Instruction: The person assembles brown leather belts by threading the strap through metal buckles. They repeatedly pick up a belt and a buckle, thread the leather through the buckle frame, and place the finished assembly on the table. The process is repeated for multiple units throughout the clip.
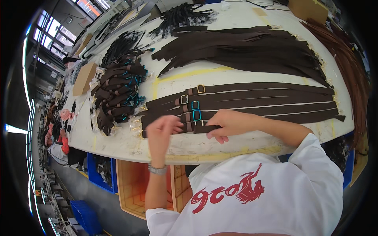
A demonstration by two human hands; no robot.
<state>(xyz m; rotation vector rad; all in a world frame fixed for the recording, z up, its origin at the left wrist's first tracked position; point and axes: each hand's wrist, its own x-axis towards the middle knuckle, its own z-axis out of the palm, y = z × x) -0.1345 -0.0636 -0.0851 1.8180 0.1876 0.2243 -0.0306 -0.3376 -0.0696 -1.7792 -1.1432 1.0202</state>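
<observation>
Several dark brown webbing straps lie side by side across the near part of the table. Toward their left ends sit rectangular buckles in gold, silver and blue, among them a blue buckle. My right hand pinches the short dark end of the nearest strap, just right of its silver buckle. Over the straps' left ends hovers my left hand, its fingers loosely bent and apart, with nothing visible in them. A metal-banded watch is on my left wrist.
A thick stack of dark straps lies farther back. At left is a pile of bundled straps with blue hardware, beside a cardboard piece. Brown strips hang over the right edge. Below stand an orange crate and blue bins.
</observation>
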